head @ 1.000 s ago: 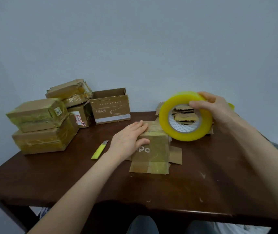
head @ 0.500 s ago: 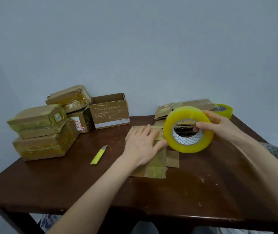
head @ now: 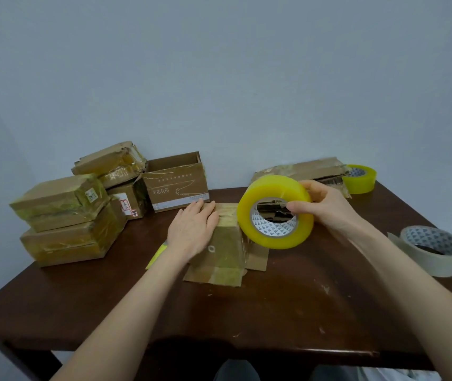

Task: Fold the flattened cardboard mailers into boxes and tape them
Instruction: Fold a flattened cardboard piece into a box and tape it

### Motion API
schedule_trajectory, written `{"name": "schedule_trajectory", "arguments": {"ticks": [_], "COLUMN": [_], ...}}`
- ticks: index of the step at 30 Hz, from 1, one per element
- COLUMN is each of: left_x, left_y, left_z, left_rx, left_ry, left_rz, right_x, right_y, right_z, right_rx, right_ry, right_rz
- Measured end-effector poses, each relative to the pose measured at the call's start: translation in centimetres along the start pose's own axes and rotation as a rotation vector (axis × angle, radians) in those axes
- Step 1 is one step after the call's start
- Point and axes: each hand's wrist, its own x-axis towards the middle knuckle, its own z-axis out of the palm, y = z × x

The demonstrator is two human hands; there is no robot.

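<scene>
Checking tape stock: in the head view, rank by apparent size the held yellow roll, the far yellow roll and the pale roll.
1. Held yellow roll, in the right hand.
2. Pale roll, nearly as wide.
3. Far yellow roll; farthest away, so true size unsure.

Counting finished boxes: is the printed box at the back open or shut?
Open: the printed box shows its inner walls, nothing covers the top.

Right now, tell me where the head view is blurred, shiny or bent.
Head view: wide-angle distortion bows the table edge and stretches both forearms; the left hand and the yellow cutter beside it are slightly smeared; soft sheen on the yellow tape roll gripped by the right hand and on the taped boxes; light is dim and even, shadows faint.
</scene>
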Motion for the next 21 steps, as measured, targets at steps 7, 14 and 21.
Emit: {"name": "schedule_trajectory", "arguments": {"ticks": [7, 14, 21], "left_x": [0.0, -1.2, -2.3], "left_y": [0.2, 1.7, 6.0], "left_z": [-0.6, -1.7, -0.3], "left_rx": [-0.021, 0.065, 0.115], "left_ry": [-0.032, 0.043, 0.121], "left_rz": [0.017, 0.062, 0.209], "right_x": [0.5, -0.3, -0.4], "right_y": [-1.6, -0.2, 0.6], "right_z": [-1.7, -1.2, -0.6], "right_rx": [-0.191, -0.305, -0.316], "right_ry": [-0.041, -0.079, -0.079], "right_rz": [-0.020, 0.001, -0.013]}}
